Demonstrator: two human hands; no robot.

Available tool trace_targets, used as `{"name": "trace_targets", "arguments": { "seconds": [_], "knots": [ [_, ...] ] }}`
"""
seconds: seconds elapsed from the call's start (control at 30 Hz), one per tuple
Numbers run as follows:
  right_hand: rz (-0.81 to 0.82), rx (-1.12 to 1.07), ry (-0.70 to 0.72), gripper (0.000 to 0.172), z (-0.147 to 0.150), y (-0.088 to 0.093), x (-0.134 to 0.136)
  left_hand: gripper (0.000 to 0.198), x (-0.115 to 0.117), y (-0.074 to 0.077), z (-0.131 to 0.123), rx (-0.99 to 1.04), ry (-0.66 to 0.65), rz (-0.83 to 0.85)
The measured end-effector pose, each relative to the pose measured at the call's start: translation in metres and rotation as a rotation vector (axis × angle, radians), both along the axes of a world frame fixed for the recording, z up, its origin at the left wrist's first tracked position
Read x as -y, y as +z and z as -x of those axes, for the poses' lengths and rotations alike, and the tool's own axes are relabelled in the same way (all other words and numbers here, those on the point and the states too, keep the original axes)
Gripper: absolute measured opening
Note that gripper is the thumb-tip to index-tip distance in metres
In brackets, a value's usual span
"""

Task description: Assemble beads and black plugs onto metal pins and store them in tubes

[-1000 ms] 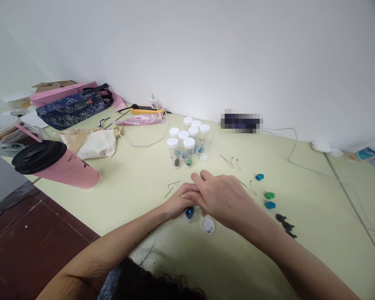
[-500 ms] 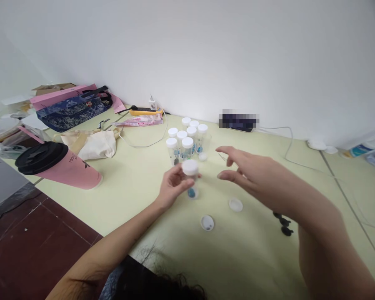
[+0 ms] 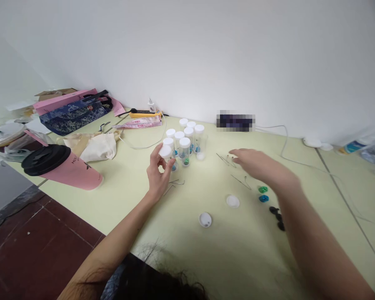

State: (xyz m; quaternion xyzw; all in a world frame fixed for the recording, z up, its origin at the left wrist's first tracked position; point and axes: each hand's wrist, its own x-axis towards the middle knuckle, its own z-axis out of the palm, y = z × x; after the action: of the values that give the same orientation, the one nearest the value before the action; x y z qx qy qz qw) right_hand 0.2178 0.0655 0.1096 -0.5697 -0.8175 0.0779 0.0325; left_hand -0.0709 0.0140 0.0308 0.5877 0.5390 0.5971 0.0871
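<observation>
Near the front left of a cluster of clear jars (image 3: 184,154), my left hand (image 3: 157,175) has its thumb and fingers around a white-capped jar (image 3: 166,151). Something blue shows low inside that jar. Thin bent metal rods (image 3: 176,182) lie beside this hand. My right hand (image 3: 258,164) is stretched out palm down over more thin metal rods (image 3: 226,159), its fingers extended; whether the fingertips touch them is not clear. Closer to me are a white lid (image 3: 233,201) and an upturned lid (image 3: 205,219) with small grey bits in it.
Small green (image 3: 263,189), blue (image 3: 263,198) and black pieces (image 3: 280,225) lie near my right forearm. A pink cup (image 3: 84,171) with a black lid lies tilted on the left. A cloth pouch (image 3: 101,146), a yellow power strip (image 3: 145,114) and a white cable (image 3: 284,141) are farther back.
My left hand has carried the jar left and back to the cluster, uncovering rods on the table. My right hand has shifted slightly right and lowered toward the rods; green and blue pieces now show.
</observation>
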Motion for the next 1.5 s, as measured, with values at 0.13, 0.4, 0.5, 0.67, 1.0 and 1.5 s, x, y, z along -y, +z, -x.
{"name": "trace_targets", "arguments": {
  "seconds": [0.13,0.4,0.5,0.67,1.0,1.5],
  "knots": [
    [0.102,0.054,0.042,0.045,0.028,-0.037,-0.003,0.053,-0.004,-0.011,0.007,-0.255,0.036,0.02],
    [0.167,0.08,0.074,0.066,0.026,-0.068,0.038,0.061,-0.009,-0.014,0.018,-0.495,0.048,0.028],
    [0.184,0.034,0.105,0.063,0.016,-0.063,0.054,0.061,-0.009,-0.016,0.018,-0.531,0.056,0.003],
    [0.16,-0.062,0.046,0.051,0.005,-0.051,0.076,0.065,-0.009,-0.014,0.019,-0.515,0.043,0.029],
    [-0.027,-0.078,-0.079,0.051,-0.036,-0.033,0.078,0.07,-0.006,-0.008,0.025,-0.568,0.141,-0.011],
    [-0.291,0.145,-0.819,0.052,-0.226,0.0,0.027,0.029,0.017,-0.013,-0.015,-0.872,-0.367,-0.6]
  ]
}}
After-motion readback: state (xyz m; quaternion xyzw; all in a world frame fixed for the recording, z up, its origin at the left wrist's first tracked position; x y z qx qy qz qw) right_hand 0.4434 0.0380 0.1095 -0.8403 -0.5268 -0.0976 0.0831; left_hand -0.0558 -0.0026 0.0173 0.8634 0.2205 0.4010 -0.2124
